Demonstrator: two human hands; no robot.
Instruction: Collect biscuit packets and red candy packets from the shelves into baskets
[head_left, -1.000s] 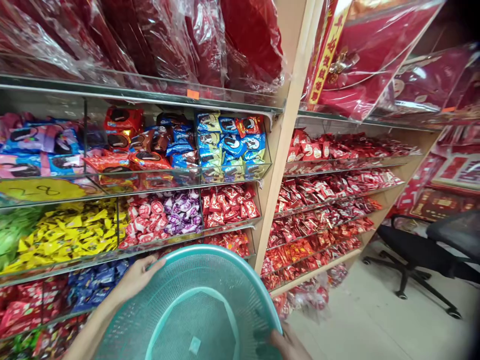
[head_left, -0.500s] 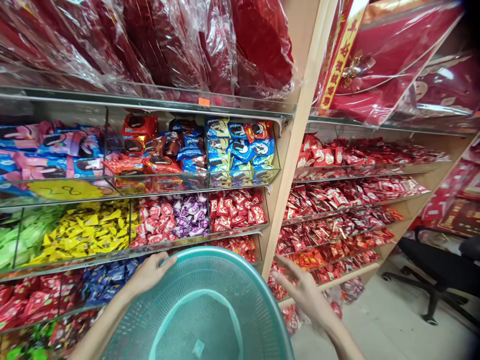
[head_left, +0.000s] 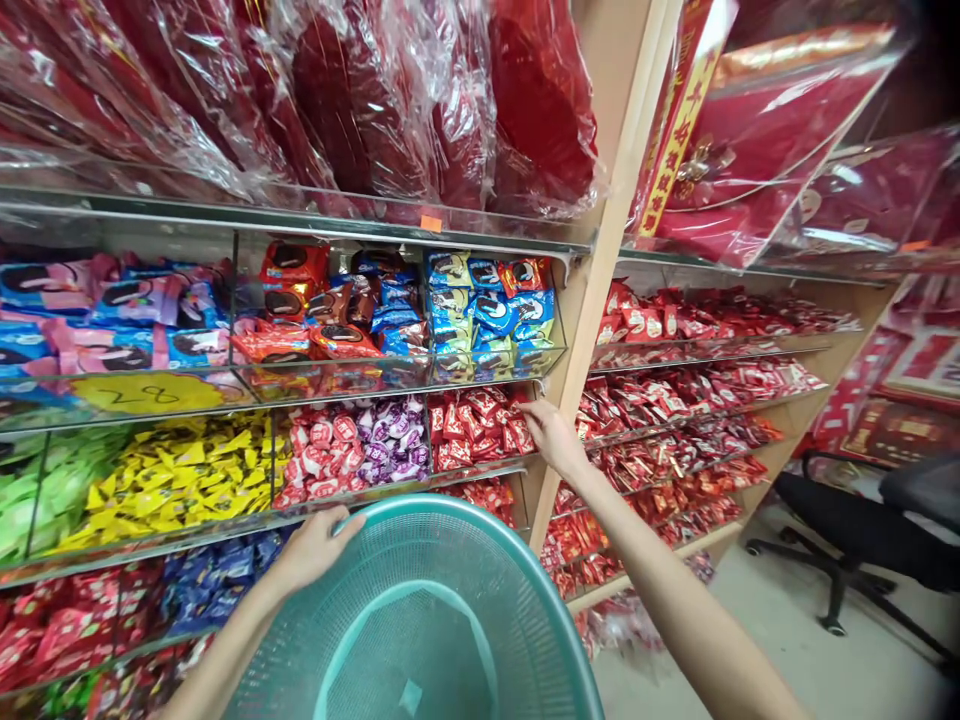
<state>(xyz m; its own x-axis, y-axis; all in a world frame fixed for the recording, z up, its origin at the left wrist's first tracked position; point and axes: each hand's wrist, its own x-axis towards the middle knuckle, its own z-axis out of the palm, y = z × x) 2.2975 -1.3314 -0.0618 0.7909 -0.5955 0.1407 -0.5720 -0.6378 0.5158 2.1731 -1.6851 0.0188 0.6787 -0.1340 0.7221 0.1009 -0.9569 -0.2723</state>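
Observation:
My left hand (head_left: pixel 319 548) is closed over the left rim of a green mesh plastic basket (head_left: pixel 540 590), which tilts toward me and has only a small pale patch on its bottom. My right hand (head_left: pixel 555 438) reaches to the right end of a shelf compartment of red wrapped candies (head_left: pixel 480 425). Its fingers are stretched out at the candies' edge, partly hidden, with nothing visible in them. Left of these lie purple-and-white wrapped candies (head_left: pixel 394 440) and red-and-white round candies (head_left: pixel 324 445) in the neighbouring compartment.
Yellow-wrapped candies (head_left: pixel 187 470) fill a compartment farther left. Above are packaged cookies (head_left: pixel 491 300) behind a clear shelf lip. A wooden upright (head_left: pixel 592 290) stands close to my right hand. A black swivel chair (head_left: pixel 862 520) is on the floor at right.
My right hand has moved up and forward from beside the basket's right rim to the red candies. The view has shifted slightly. My left hand keeps its grip on the basket.

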